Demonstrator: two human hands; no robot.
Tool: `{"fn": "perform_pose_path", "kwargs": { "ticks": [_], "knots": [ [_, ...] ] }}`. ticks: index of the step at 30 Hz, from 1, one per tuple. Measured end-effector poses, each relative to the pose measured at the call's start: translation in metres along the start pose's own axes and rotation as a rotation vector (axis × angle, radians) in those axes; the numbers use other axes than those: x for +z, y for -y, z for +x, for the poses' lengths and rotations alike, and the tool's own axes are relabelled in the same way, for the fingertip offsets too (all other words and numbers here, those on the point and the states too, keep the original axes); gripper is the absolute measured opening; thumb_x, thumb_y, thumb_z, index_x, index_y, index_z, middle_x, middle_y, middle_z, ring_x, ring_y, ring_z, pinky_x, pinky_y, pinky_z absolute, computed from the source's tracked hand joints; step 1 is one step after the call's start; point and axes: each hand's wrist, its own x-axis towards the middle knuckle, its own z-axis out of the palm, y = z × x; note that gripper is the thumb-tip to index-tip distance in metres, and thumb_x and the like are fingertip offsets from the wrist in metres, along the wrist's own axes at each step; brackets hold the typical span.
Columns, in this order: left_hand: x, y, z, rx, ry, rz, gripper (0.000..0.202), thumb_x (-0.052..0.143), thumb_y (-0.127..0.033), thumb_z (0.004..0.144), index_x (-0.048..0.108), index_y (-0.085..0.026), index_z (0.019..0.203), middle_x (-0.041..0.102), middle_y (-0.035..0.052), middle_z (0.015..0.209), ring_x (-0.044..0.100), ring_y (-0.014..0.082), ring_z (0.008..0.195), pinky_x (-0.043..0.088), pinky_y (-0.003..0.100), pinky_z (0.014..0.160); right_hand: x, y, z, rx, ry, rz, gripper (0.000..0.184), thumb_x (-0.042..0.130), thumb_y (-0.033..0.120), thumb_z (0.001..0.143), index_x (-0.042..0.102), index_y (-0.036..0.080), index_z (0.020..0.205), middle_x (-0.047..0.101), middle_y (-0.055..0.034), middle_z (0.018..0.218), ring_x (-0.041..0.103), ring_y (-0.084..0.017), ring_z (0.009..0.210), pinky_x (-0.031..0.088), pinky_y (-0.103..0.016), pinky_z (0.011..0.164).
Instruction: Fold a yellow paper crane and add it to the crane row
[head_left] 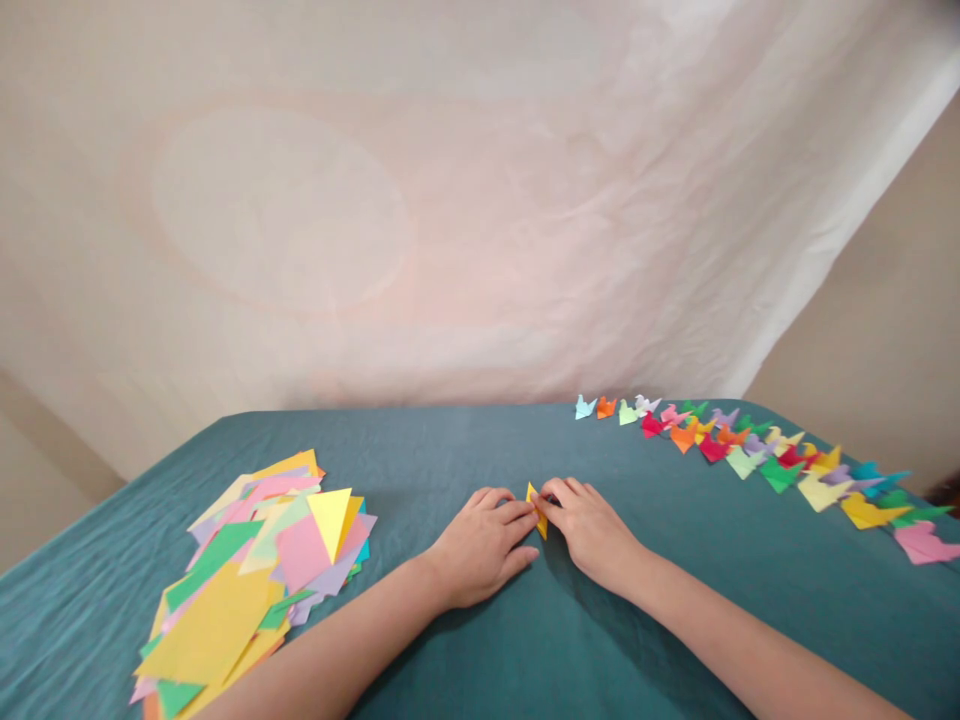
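Two hands: I see my left hand (484, 548) and right hand (594, 530) palm down on the surface (450, 445), fingertips meeting at the middle.
Grip: both hands are pinched onto the yellow folded paper (537, 508). The left fingers press it from its left side, the right fingers from its right.
Yellow folded paper: it sits straight ahead of me, between the two sets of fingertips and down on the teal cloth. One pointed corner sticks up past the fingers.
Long axis: as far as I can judge, it runs from the far point back toward me, leaning slightly right. Most of the piece is hidden by fingers.
Nearer hand: neither, since both touch it, and the wrists angle in from either side about evenly.
Loose sheets (240, 590): a many-coloured heap lies well to the left of the left hand, with a yellow triangle on top.
Folded figures (757, 455): a curved row in many colours runs along the far right edge, well apart from the right hand.
Backdrop (450, 200): a pale, creased cloth hangs behind the surface.
Writing: I can read no brand, label or lettering anywhere.
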Motion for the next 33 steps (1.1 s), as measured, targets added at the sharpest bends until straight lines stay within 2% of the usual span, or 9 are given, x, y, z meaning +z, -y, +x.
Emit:
{"fn": "perform_pose_path", "kwargs": {
  "ticks": [9,18,22,33],
  "knots": [
    [0.004,0.001,0.0,0.028,-0.017,0.016,0.034,0.04,-0.04,0.092,0.051,-0.025,0.121,0.054,0.0039,0.12,0.043,0.0226,0.111,0.032,0.039,0.098,-0.002,0.0,0.006,0.034,0.045,-0.025,0.029,0.039,0.017,0.092,0.054,0.02,0.117,0.053,-0.008,0.103,0.046,-0.021,0.092,0.037,-0.031,0.076],
    [0.003,0.002,-0.001,0.03,-0.013,0.017,0.031,0.041,-0.04,0.092,0.054,-0.025,0.116,0.053,0.0041,0.121,0.041,0.0238,0.113,0.032,0.04,0.098,-0.002,-0.003,0.012,0.049,0.063,0.018,0.03,0.036,0.02,0.094,0.055,0.02,0.117,0.052,-0.0079,0.1,0.046,-0.019,0.088,0.035,-0.03,0.075],
    [0.002,0.001,-0.001,0.033,-0.019,0.014,0.032,0.041,-0.04,0.092,0.054,-0.026,0.118,0.053,0.0041,0.12,0.041,0.0238,0.113,0.032,0.04,0.098,-0.006,-0.005,0.015,0.039,0.093,0.031,0.032,0.036,0.016,0.092,0.054,0.021,0.118,0.052,-0.0078,0.1,0.046,-0.019,0.089,0.035,-0.029,0.074],
    [0.006,0.001,-0.002,0.027,-0.034,0.026,0.033,0.042,-0.042,0.091,0.055,-0.026,0.117,0.054,0.0053,0.119,0.042,0.0243,0.114,0.032,0.041,0.098,-0.004,-0.004,0.029,0.089,0.115,-0.033,0.028,0.036,0.018,0.092,0.057,0.018,0.11,0.053,-0.0088,0.096,0.049,-0.02,0.087,0.038,-0.029,0.07]
  ]
}}
